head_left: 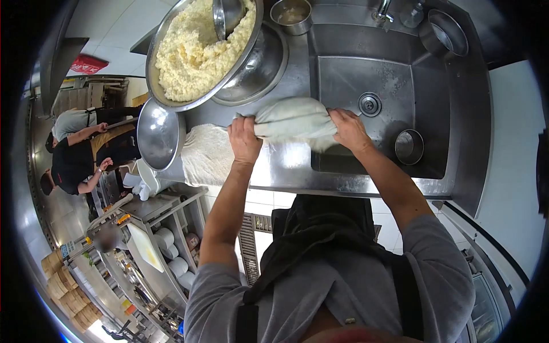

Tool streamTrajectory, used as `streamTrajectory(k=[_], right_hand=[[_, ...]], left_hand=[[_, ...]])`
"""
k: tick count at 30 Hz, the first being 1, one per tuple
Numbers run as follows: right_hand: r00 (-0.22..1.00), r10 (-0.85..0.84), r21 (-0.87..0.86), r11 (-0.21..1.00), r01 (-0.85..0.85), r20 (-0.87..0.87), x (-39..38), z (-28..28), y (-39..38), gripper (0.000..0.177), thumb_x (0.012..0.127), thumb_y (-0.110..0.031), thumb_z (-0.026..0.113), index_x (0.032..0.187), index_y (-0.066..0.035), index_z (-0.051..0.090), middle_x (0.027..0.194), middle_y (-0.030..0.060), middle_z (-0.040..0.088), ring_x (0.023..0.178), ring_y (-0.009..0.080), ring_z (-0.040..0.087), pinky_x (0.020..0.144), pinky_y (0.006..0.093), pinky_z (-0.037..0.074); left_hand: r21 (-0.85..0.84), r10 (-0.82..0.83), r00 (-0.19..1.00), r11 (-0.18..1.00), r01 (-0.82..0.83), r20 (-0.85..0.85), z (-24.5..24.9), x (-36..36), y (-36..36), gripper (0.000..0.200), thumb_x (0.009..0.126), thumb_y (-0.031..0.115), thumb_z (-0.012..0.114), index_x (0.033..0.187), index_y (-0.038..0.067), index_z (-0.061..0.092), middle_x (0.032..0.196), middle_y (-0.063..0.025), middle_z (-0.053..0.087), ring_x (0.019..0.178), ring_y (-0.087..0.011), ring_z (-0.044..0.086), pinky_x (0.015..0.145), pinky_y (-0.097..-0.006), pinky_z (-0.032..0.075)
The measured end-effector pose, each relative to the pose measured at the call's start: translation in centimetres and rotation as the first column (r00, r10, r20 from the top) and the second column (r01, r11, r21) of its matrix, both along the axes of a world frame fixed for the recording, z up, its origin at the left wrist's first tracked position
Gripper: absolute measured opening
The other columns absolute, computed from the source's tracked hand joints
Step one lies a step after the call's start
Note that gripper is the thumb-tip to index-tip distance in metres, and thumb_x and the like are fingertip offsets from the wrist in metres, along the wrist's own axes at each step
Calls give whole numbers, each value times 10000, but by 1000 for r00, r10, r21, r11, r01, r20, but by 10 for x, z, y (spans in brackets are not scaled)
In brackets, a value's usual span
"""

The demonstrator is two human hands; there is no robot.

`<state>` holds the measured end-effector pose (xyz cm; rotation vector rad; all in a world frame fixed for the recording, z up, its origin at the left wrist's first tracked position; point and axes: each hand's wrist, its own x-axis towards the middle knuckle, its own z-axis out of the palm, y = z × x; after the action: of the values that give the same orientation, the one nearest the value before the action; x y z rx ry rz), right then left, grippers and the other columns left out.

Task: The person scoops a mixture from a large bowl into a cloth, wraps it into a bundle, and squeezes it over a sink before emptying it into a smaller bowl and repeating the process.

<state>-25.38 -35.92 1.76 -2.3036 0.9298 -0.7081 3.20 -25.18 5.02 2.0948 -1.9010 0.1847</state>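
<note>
1. Head view: I see my left hand clenched tight around one end of a white cloth bundle.
2. My right hand is clenched tight around the other end of it.
3. The cloth bundle is fat and round. It hangs between my two hands, over the left edge of the sink.
4. At 3 o'clock from my right hand, a small metal cup stands in the sink.
5. At 1 o'clock from the bundle is the round drain.
6. At 9 o'clock from my left hand, a flat white cloth lies on the counter, just beside the hand.
7. Further out at 9 o'clock, an empty metal bowl sits on the edge of the counter.
8. At 11 o'clock from the bundle is a big bowl full of crumbly pale yellow food. A metal scoop rests in it.
9. At 12 o'clock sits a little bowl, and at 1 o'clock, far back, a pot.
10. Far off at 9 o'clock, other people are standing in the kitchen.
</note>
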Motion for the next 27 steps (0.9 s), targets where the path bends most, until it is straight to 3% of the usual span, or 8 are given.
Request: streamTrajectory(k=[8, 12, 14, 16, 20, 23, 26, 27], right_hand=[[976, 142, -65, 986, -154, -163, -4, -44, 13, 382, 716, -17, 573, 1093, -84, 575, 983, 121, 553, 958, 317, 581, 881, 451, 460], [975, 138, 23, 991, -136, -174, -5, -43, 25, 373, 748, -24, 538, 1114, -85, 573, 989, 126, 547, 979, 323, 576, 897, 455, 453], [977, 140, 21, 990, -139, -164, -4, -41, 25, 376, 749, -22, 539, 1118, -86, 573, 996, 126, 542, 987, 324, 573, 903, 462, 451], [975, 149, 14, 989, -149, -162, -5, -41, 24, 378, 751, -21, 541, 1122, -87, 572, 1002, 126, 538, 996, 325, 570, 909, 470, 448], [971, 178, -21, 983, -184, -162, -4, -37, 28, 387, 752, -18, 551, 1133, -87, 570, 1010, 122, 524, 1013, 321, 560, 926, 494, 440], [969, 184, -48, 980, -194, -164, -6, -35, 37, 394, 752, -16, 560, 1141, -78, 567, 1009, 128, 543, 998, 328, 572, 915, 486, 453], [990, 77, 13, 997, -76, -117, -4, -40, 51, 379, 756, -33, 582, 1134, -51, 563, 1012, 154, 597, 951, 354, 605, 863, 461, 488], [996, -13, 99, 995, 22, -86, -5, -40, 54, 367, 758, -50, 599, 1123, -35, 561, 1014, 170, 628, 922, 369, 623, 827, 449, 506]], left_hand=[[158, 96, 994, 982, -102, 47, -52, -2, 13, 241, 754, 74, 564, 995, 84, 554, 993, -96, 536, 957, -315, 506, 845, -441, 382], [121, 136, 969, 986, -113, -205, -22, 14, 34, 573, 668, 111, 684, 1219, 56, 536, 1161, -204, 548, 1196, -382, 454, 992, -508, 363], [471, 565, 755, 793, -386, -333, -19, 35, 57, 740, 724, 258, 729, 1321, -56, 425, 1226, -317, 482, 1138, -485, 495, 889, -490, 497], [884, 886, -95, 434, -174, -454, 1, 24, 27, 757, 769, 465, 671, 1283, -55, 475, 1239, -261, 516, 1085, -421, 564, 729, -439, 568], [877, 895, 69, 445, -182, -440, -34, 26, -59, 735, 825, 578, 534, 1318, 34, 502, 1199, -158, 593, 1018, -349, 613, 740, -489, 564], [970, 922, 360, 205, -133, -145, -47, 23, -90, 533, 839, 442, 560, 1242, 95, 580, 1121, -106, 642, 946, -351, 639, 750, -470, 565], [676, 764, 645, 488, -553, -24, -74, 23, -61, 383, 831, 322, 550, 1128, 92, 626, 1007, -115, 661, 903, -355, 648, 766, -458, 558], [566, 720, 505, 690, -452, -476, -93, 32, -34, 365, 811, 274, 537, 1078, 37, 611, 993, -147, 647, 892, -359, 646, 747, -471, 556]])
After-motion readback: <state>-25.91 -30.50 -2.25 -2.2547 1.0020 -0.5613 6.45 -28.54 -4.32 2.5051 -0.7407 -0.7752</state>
